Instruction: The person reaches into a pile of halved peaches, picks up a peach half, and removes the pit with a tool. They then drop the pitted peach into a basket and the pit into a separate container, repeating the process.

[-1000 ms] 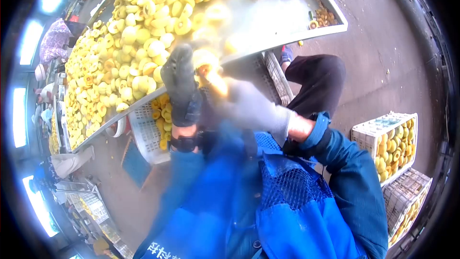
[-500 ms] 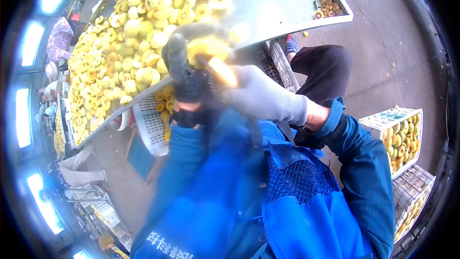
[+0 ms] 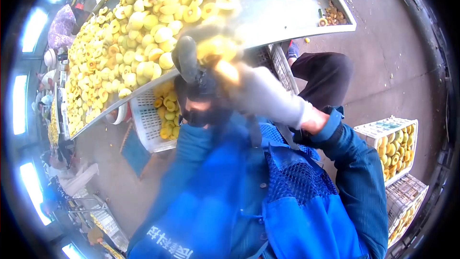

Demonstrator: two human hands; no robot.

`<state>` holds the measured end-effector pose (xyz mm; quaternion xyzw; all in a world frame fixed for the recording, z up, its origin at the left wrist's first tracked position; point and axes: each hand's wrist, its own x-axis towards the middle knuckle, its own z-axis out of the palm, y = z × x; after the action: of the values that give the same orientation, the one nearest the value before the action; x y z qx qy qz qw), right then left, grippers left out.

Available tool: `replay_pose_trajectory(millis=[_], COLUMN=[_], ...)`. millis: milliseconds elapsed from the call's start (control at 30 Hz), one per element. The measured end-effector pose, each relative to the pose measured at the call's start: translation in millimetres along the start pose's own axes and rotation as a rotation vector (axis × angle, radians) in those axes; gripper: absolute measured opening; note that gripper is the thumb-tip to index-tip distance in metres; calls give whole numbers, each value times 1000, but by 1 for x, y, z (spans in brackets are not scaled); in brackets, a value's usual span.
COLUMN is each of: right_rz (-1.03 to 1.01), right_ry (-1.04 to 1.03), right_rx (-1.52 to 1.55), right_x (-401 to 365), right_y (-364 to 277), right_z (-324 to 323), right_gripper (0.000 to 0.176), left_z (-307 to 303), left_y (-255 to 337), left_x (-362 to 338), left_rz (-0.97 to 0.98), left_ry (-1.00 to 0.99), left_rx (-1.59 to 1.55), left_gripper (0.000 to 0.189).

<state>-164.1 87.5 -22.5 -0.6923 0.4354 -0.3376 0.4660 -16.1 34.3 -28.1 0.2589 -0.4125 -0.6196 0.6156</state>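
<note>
Fruit gripped in left hand; right hand beside grip, own hold blurred, cannot be told; drop could be caused by loosened fingers.

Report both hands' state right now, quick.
Left hand: closed on a yellow fruit.
Right hand: too blurred to tell whether it is closed or holding anything.

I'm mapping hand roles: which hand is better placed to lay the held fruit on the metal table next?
Probably the left hand: it grips the yellow fruit and overlaps the metal table's edge in view; the right hand appears farther from that edge.
</note>
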Motion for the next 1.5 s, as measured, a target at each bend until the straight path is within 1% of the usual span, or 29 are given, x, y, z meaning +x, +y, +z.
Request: replay_pose_trajectory(millis=[33, 67, 133, 200, 300, 367, 467, 500, 567, 600, 667, 733, 867, 900, 933, 967, 1033, 1067, 1100, 1167, 1200, 1233, 1267, 1300, 1333, 1367, 1400, 1433, 1500], right_rz=[92, 207, 460, 537, 168, -90, -150, -120, -229, -285, -172, -165, -118, -176, -363, -550, -540, -539, -281, -436, -512, -34, 130, 293, 201, 136, 205, 267, 308], right_ry=[-1, -85, -211, -215, 130, 251, 251, 212, 136, 100, 93, 143, 144, 125, 166, 212, 95, 36, -106, -178, -216, -412, -425, -429, -279, -117, -35, 53, 0], right_rx=[215, 596, 789, 888, 516, -90, -509, -551, -634, -672, -551, -491, -403, -520, -569, -612, -748, -813, -626, -588, -567, -317, -297, -281, -458, -637, -564, -485, -457], right_x=[-5, -9, -13, -13, -10, -3, 2, 3, 8, 12, 11, 10, 3, 2, 4, 5, -1, -3, -8, 3, 9, 14, 21, 29, 36, 44, 51, 59, 53], right_y=[-14, -27, -57, -72, -30, 13, 33, 29, 51, 47, 33, 49, 46, 61, 61, 60, 65, 67, 58, 86, 100, 108, 153, 198, 227, 255, 251, 247, 260], right_z=[-3, -5, -18, -23, 18, 26, 20, 15, 15, 12, 0, 7, 11, 18, 19, 20, 19, 18, 15, 4, -1, -9, -16, -24, -29, -33, -41, -48, -57], right_gripper=[15, 17, 22, 21, 18, 18, 19, 20, 23, 25, 26, 30, 30, 26, 26, 26, 27, 27, 26, 28, 30, 30, 32, 34, 37, 40, 42, 44, 45], left_z=[-2, -5, 0, 0, -1, -1, 4, 3, -3, -6, -17, -25, -30, -42, -53, -59, -75, -93, -116, -155, -164, -172, -178, -188, -201, -215, -232, -253, -286], left_y=[0, 2, 1, -1, -10, -14, -20, -23, -28, -33, -44, -48, -20, -19, -13, -4, 3, 0, 0, 0, 10, 19, 31, 37, 39, 39, 37, 32, 33], left_x=[-8, -13, -17, -17, -10, -6, -3, -4, -5, -4, -5, -9, -25, -26, -27, -32, -41, -47, -50, -62, -70, -78, -90, -97, -112, -125, -140, -153, -174], left_rz=[-25, -35, -46, -45, -38, -20, 14, 18, 12, 0, -35, -63, -138, -123, -101, -122, 106, 138, 104, 2, -37, -69, -101, -149, -101, -88, -65, -42, -31], left_ry=[19, 34, 59, 86, 119, 145, 197, 221, 268, 285, 316, 327, 341, 357, 373, 306, 229, 255, 315, 448, 478, 521, 521, 610, 552, 563, 557, 521, 585], left_rx=[23, 52, 63, 75, 52, 48, 62, 60, 62, 59, 54, 51, -53, -50, -44, 23, 621, 732, 717, 551, 343, 133, -137, -67, -143, -108, 194, 658, 840], left_gripper=[61, 61, 61, 60, 60, 60, 60, 60, 60, 60, 60, 60, 58, 56, 55, 52, 51, 54, 58, 66, 62, 57, 45, 68, 47, 47, 46, 46, 46])
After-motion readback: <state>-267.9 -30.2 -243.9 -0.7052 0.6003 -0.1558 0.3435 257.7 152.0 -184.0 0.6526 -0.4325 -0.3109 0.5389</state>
